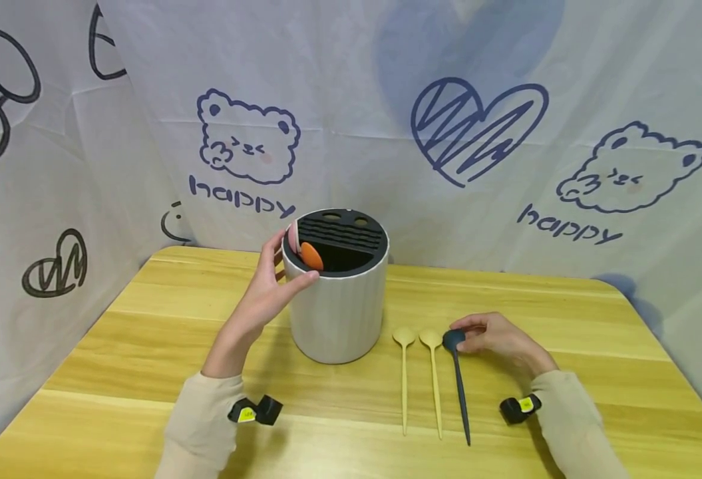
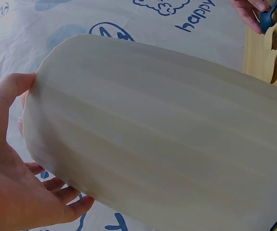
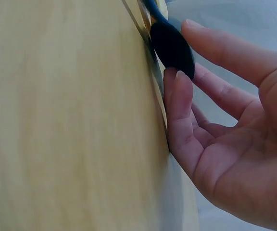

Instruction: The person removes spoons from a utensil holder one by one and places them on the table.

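A white ribbed utensil holder (image 1: 337, 319) with a black slotted insert stands upright on the table. My left hand (image 1: 267, 293) grips its upper left side, thumb by the front rim and fingers round the side; the left wrist view shows this hand (image 2: 28, 159) against the ribbed wall. An orange spoon head (image 1: 311, 256) and a pink one (image 1: 293, 236) show inside the opening. To the right, my right hand (image 1: 497, 339) pinches the bowl of a dark blue spoon (image 1: 460, 389), whose handle points toward me. Its fingers touch the bowl (image 3: 172, 50) in the right wrist view.
Two pale yellow spoons, the left one (image 1: 404, 379) and the right one (image 1: 435, 379), lie side by side between the holder and the blue spoon. Below everything is a wood-grain table (image 1: 117, 412). A printed white cloth (image 1: 351, 159) hangs behind it.
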Demonstrator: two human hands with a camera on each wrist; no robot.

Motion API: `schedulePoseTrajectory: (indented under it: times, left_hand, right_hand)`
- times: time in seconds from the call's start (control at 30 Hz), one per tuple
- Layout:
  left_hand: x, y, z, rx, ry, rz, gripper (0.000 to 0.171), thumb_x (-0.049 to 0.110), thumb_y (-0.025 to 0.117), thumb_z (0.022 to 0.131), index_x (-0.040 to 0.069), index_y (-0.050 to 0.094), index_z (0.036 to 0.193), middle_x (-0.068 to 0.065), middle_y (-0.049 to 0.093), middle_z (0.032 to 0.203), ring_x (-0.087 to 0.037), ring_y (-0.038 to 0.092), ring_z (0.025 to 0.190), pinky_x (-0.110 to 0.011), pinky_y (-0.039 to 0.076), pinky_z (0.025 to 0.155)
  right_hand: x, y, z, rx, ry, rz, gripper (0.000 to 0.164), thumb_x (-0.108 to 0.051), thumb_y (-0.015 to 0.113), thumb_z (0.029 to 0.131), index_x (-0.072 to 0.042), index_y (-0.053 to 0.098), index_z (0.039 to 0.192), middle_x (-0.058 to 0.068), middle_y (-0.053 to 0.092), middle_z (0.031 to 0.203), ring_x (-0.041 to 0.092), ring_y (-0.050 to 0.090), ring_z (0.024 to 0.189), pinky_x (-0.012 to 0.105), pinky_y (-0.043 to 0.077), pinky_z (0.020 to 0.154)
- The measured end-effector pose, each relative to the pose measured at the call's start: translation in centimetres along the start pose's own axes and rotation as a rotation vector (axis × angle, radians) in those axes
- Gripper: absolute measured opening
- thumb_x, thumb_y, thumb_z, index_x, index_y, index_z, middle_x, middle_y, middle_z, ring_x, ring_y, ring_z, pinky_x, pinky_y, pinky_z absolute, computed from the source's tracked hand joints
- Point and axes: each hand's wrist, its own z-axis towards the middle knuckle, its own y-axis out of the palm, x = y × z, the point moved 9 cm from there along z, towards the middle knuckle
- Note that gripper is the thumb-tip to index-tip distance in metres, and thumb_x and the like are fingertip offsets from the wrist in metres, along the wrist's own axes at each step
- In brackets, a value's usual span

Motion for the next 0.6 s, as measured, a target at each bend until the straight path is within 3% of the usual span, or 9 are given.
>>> schedulePoseTrajectory:
  times: [0.37, 0.6]
  left_hand:
    - [-0.1, 0.0, -0.1, -0.005, -0.001, 0.001, 0.085, 0.023, 0.065, 0.089, 0.014, 0.01, 0.154, -0.009, 0.013, 0.157, -0.029, 0.014, 0.142, -0.052, 0.017, 0.113]
    - [0.0, 0.0, 0.1, -0.007, -0.005, 0.002, 0.086, 0.023, 0.064, 0.089, 0.011, 0.009, 0.154, -0.009, 0.011, 0.158, -0.028, 0.013, 0.143, -0.052, 0.016, 0.113]
  right_hand:
    - [0.4, -0.6, 0.0, 0.071, 0.028, -0.026, 0.046, -0.007, 0.074, 0.083, 0.007, 0.058, 0.123, 0.018, 0.061, 0.119, 0.026, 0.058, 0.103, 0.029, 0.052, 0.081]
    - [0.3, -0.9, 0.0, 0.09, 0.02, -0.032, 0.045, -0.008, 0.074, 0.083, 0.008, 0.059, 0.122, 0.019, 0.061, 0.118, 0.026, 0.059, 0.102, 0.029, 0.051, 0.08]
